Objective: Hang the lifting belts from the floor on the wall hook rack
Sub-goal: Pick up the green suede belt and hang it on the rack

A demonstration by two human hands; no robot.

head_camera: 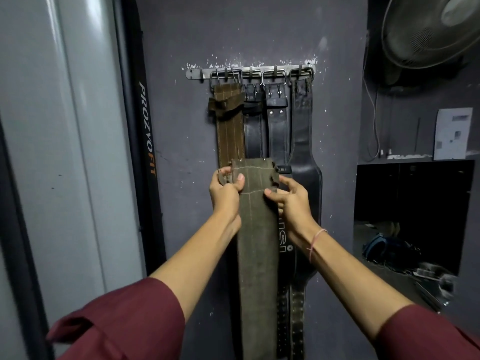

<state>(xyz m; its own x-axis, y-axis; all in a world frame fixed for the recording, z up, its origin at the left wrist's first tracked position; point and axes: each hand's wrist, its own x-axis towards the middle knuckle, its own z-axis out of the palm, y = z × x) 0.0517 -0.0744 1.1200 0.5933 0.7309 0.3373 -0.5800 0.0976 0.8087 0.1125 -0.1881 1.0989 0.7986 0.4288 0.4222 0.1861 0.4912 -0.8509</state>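
both hands (226,193) (291,201) gripping olive belt (255,229), below rack (249,71) holding 4 belts (275,123)

Counted one brown suede lifting belt (231,131) and three black leather belts (278,131) on one wall hook rack (194,73), plus one olive suede belt (257,242) held: five in all. Tallied also one left hand (226,193), one right hand (292,201), one wall fan (428,29), one paper sheet (453,133).
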